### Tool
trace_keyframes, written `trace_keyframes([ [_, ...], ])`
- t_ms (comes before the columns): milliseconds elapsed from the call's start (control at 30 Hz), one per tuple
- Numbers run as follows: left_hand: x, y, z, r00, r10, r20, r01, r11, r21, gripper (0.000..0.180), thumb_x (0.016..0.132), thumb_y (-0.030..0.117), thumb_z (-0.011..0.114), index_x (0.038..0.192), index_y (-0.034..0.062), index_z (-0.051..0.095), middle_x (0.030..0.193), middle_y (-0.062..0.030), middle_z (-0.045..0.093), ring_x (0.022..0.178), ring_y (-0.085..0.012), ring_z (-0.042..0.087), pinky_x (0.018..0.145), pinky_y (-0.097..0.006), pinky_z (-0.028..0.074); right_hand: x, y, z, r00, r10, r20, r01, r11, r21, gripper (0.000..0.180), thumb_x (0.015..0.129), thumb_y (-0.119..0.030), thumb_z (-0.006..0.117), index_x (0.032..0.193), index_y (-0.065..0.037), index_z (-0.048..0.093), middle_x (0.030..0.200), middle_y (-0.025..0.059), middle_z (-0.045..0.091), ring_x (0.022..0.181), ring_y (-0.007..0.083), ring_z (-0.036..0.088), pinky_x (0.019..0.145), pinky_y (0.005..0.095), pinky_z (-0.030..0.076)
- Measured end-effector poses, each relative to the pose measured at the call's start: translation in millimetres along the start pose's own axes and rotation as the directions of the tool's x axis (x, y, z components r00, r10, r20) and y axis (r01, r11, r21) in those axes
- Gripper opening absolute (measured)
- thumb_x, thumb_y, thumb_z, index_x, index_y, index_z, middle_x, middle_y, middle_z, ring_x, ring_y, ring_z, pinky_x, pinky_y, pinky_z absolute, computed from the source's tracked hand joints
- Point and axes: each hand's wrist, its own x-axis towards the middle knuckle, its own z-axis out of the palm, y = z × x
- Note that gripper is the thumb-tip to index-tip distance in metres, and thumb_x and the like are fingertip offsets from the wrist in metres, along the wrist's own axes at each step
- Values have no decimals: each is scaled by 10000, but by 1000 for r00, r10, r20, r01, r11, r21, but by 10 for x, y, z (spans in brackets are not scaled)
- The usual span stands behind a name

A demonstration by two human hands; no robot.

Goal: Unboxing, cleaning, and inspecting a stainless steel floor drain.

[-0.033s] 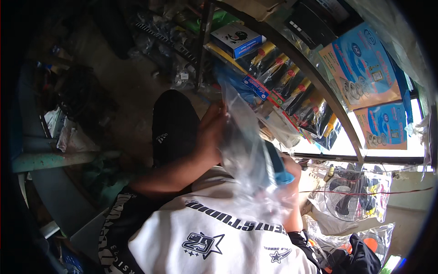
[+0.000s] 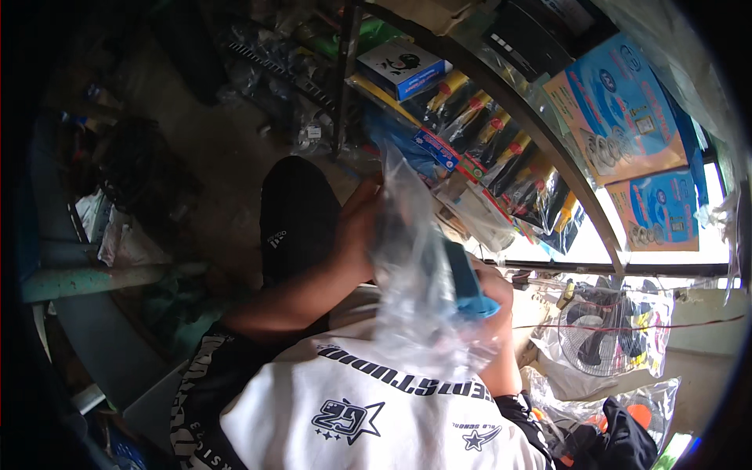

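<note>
Both hands on a clear plastic bag (image 2: 415,274) just below the rack of hanging packets (image 2: 501,157)

The left hand (image 2: 356,227) grasps the bag's upper edge; the right hand (image 2: 489,294) grips a blue object (image 2: 468,278) through the plastic, lower right of the rack

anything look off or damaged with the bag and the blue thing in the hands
Nothing stands out as damaged. The clear plastic bag is crumpled, as loose film tends to be, and partly covers the blue object. The left hand grips the bag's upper edge; the right hand supports the object from below.
</note>
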Motion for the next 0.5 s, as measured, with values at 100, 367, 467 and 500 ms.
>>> trace_keyframes([
  [100, 199, -75, -146, 952, -178, 250, 285, 814, -506, 317, 995, 319, 498, 1186, 65, 493, 815, -7, 482, 781, -145, 452, 753, -287, 381, 239, -125, 8, 980, -64, 190, 54, 997, 55, 516, 596, -367, 920, 883, -24, 663, 871, 97, 658, 796, 278, 594, 736, 365, 445],
  [367, 397, -149, -400, 703, 89, 706, 614, 426, -665, 405, 1006, 394, 443, 1291, 107, 410, 999, -36, 544, 969, -206, 502, 906, -400, 334, 231, -230, -74, 994, 68, 82, -56, 988, -141, 388, 759, -309, 824, 922, -10, 638, 808, 96, 635, 671, 231, 584, 607, 327, 439],
  [467, 371, -205, -463, 672, 72, 737, 666, 375, -644, 377, 1015, 381, 436, 1276, 110, 403, 1009, -33, 543, 1024, -218, 510, 955, -425, 328, 161, -265, -49, 992, 93, 85, -78, 984, -160, 254, 797, -202, 773, 950, -37, 653, 831, 93, 634, 701, 263, 602, 622, 336, 464],
  [500, 347, -230, -483, 674, 68, 735, 675, 347, -651, 381, 1012, 376, 449, 1280, 110, 398, 1028, -33, 539, 1044, -225, 508, 967, -438, 326, 145, -291, -29, 986, 139, 94, -123, 980, -158, 189, 820, -144, 732, 975, -62, 663, 843, 85, 624, 729, 287, 607, 632, 346, 476],
])
